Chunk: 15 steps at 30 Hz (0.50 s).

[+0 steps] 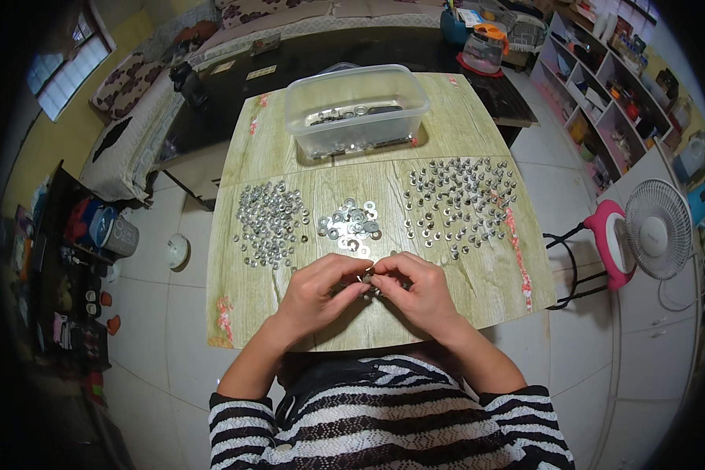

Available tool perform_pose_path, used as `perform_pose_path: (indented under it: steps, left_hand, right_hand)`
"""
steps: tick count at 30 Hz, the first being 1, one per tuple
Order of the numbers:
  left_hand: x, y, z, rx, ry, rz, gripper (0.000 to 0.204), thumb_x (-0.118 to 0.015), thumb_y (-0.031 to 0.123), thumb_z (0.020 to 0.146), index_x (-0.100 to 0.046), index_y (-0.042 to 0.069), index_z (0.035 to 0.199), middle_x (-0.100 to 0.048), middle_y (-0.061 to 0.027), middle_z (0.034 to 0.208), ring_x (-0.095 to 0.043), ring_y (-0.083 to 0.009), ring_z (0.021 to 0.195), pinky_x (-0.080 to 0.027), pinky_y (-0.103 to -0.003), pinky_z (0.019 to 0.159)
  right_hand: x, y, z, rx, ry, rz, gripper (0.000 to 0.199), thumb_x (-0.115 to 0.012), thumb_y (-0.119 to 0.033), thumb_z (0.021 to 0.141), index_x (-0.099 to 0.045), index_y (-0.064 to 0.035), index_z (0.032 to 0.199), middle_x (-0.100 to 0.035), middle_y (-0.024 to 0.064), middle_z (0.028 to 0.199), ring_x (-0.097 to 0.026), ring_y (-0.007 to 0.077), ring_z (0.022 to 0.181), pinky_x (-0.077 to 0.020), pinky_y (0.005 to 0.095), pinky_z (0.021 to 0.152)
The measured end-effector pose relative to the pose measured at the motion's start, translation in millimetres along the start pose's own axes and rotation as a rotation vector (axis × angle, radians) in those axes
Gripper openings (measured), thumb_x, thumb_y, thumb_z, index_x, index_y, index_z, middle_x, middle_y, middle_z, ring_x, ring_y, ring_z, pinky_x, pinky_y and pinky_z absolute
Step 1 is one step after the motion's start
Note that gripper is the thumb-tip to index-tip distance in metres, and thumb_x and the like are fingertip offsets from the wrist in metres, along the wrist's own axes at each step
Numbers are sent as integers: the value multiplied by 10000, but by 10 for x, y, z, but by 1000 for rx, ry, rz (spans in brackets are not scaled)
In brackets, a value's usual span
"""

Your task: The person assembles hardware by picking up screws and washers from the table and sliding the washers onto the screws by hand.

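Right now, grip: both hands meet at the near middle of the table, fingertips pinched together on small metal parts [368, 282] held between them.
Left hand [319, 288]: fingers curled in, thumb and forefinger narrow on the parts, wrist coming in from 7 o'clock.
Right hand [417, 287]: fingers bent over the same spot, tips touching the left hand's tips, wrist coming in from 5 o'clock.
Held parts: too small and too covered by fingers to tell their long axis or which way they point; they sit just above the tabletop, at 6 o'clock from the washers.
Washers [350, 224]: a loose flat pile of rings, just beyond the hands at 12 o'clock.
Nuts [269, 223]: a wider spread of small shiny pieces at 10 o'clock from the hands.
Bolts [460, 197]: many standing on their heads, shafts upward, at 1 to 2 o'clock.
Plastic tub [356, 110]: clear, open, with metal pieces in the bottom, at the far edge, 12 o'clock.
Table [478, 294]: pale wood-grain top, worn reddish patches at the edges.
Fan [659, 229]: white, on the floor at 3 o'clock, beside a pink stool [609, 241].
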<state>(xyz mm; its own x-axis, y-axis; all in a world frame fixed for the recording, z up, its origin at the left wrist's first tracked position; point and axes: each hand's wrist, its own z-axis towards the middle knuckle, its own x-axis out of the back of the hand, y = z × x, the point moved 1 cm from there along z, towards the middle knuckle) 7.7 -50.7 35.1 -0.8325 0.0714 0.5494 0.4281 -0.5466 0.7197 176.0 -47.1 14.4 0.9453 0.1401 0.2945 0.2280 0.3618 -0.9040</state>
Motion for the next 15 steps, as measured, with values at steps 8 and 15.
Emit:
perform_pose_path:
  steps: [8, 15]
  left_hand:
    - [-31, -34, -7, -60, 6, -5, 215, -668, 27, 694, -601, 20, 898, -605, -97, 835, -592, -207, 753, -475, -278, 658]
    - [-55, -65, -54, -40, 12, -49, 202, -675, 21, 690, -603, 12, 878, -605, -99, 821, -594, -194, 743, -472, -266, 652]
  right_hand:
    - [4, 42, -18, -95, 19, 68, 130, -657, -84, 739, -595, 0, 816, -580, 47, 689, -497, 62, 535, -410, 201, 493]
    - [-11, 50, -40, -142, -10, 116, 123, -653, -87, 745, -599, 1, 811, -587, 49, 674, -506, 63, 552, -417, 210, 501]
